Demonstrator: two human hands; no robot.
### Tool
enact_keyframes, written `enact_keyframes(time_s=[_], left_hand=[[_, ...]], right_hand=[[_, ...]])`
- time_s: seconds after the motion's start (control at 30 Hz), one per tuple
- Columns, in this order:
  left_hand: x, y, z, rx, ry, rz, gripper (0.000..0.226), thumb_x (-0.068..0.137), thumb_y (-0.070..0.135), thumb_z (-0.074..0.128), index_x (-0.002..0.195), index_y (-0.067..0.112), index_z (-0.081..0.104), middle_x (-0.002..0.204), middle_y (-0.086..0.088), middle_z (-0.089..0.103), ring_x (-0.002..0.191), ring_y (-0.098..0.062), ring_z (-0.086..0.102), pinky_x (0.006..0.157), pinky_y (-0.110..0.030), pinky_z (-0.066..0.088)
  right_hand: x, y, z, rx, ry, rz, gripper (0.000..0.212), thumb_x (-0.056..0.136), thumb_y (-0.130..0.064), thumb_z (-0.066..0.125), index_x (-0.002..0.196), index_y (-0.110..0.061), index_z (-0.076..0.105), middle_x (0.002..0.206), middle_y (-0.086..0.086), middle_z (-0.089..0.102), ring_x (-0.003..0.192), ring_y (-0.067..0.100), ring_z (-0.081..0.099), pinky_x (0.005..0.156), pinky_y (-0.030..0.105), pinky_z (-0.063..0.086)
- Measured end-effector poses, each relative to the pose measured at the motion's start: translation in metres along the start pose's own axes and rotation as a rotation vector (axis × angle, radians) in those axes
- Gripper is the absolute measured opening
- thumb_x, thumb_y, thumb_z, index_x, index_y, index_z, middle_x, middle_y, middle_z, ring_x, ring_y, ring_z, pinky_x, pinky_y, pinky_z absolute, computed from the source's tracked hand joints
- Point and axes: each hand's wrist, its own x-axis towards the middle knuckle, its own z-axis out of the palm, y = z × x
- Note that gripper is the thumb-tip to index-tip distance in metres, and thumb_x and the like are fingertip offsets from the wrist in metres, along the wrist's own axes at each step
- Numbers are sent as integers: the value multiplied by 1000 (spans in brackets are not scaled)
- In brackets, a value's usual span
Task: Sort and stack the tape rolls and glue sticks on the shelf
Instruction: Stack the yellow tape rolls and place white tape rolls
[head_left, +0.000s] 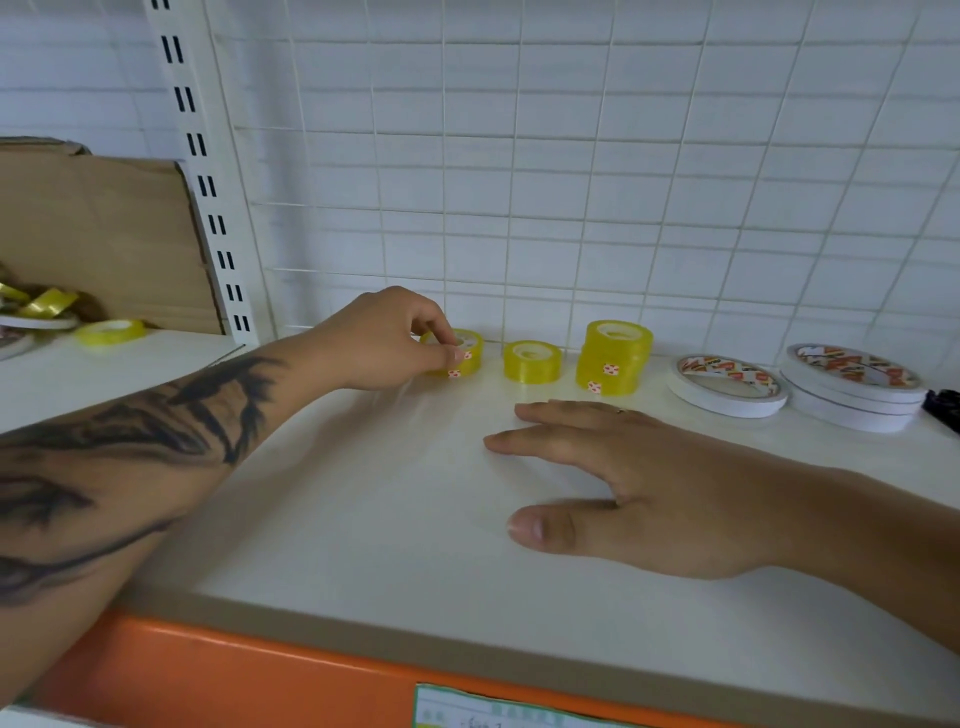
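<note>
At the far left of the white shelf (363, 519), beyond a slotted white upright (208, 187), a brown cardboard sheet (98, 234) leans against the back. In front of it lie some loose gold ribbon (39, 301) and a flat yellow tape roll (110, 331) on its side.

Right of the upright, a tattooed forearm reaches in from the lower left. The left hand (387, 340) curls its fingers over the first yellow tape roll of the back row (462, 358); its grip is clamped on that roll, thumb on the front and fingertips on the top rim. The roll sits on the shelf close to the wire-grid back panel (571, 156).

Just beside it to the right stands a single yellow roll (532, 362), apart from the held one. Next comes a taller stack of yellow rolls (614, 357), with small red-and-white stickers on its side; how many rolls it holds cannot be told for sure.

In front of these, nearer the shelf's edge, the right hand (660, 483) lies flat with palm down, fingers straight and pointing left, thumb spread toward the front; its grip is apart and holds nothing.

Further right lies one white tape roll (727, 387) tilted against the shelf, then a stack of white tape rolls (852, 387) with a printed top. A dark object (943, 408) shows at the right edge, too cut off to name.

Along the shelf's front runs an orange strip (234, 670) bearing a green-edged label (493, 709).
</note>
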Motion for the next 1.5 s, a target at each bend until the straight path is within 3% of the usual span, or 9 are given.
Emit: enact_keyframes(time_s=[0.1,0.23,0.47,0.67,0.77,0.83,0.93,1.13,1.5], left_hand=[[-2,2,-2,-6,0,-42,30,78,61,78,94,37,70,108,10,69,109,-10,63,93,-34,51],[-5,7,-2,-10,-31,-78,36,77,60,79,97,35,63,102,3,70,94,-21,69,83,-38,55],[-7,6,-5,2,-49,-84,48,78,59,79,113,36,55,102,10,71,96,-11,63,84,-31,50],[-11,9,-6,76,-5,-53,66,79,67,73,136,45,48,137,8,57,109,-16,58,102,-36,44],[-15,24,-7,134,126,87,52,85,61,69,133,44,55,132,13,60,106,-15,59,99,-34,42],[-16,38,-5,192,169,190,42,91,55,65,131,42,61,130,15,65,113,-15,61,102,-33,42],[-19,54,6,415,142,302,41,100,54,50,138,42,58,133,12,67,131,-16,55,114,-34,29],[-31,63,22,521,-118,267,53,103,49,37,155,42,34,157,16,45,156,-19,20,127,-50,-1],[-26,64,29,383,-144,250,47,101,52,41,147,43,42,144,10,56,152,-18,29,124,-56,3]], right_hand=[[1,1,1,-7,12,-8,83,69,-94,32,146,-70,11,161,-37,-2,148,-13,-8,121,23,3],[2,3,1,11,20,-14,83,68,-94,33,145,-70,13,162,-36,0,149,-11,-5,124,27,4],[3,3,2,21,31,-22,83,68,-92,36,145,-71,15,162,-36,1,148,-12,-4,121,23,4],[2,5,1,12,51,-42,84,67,-93,38,146,-68,21,161,-37,7,148,-12,1,124,26,8],[5,12,-5,-28,262,-105,68,78,-89,43,136,-53,52,148,-30,43,137,-11,36,118,29,34],[9,24,-13,-113,586,-176,47,87,-74,53,113,-39,69,117,-20,66,110,4,63,94,40,54],[8,40,-34,-307,824,18,33,90,-57,56,107,-32,70,105,-8,70,97,22,66,87,43,52],[7,58,-32,-450,534,358,56,90,-63,54,140,-40,43,129,-5,62,118,23,58,100,41,41],[20,58,-23,-398,486,372,59,96,-55,51,148,-34,32,129,-1,60,124,28,54,103,45,36]])
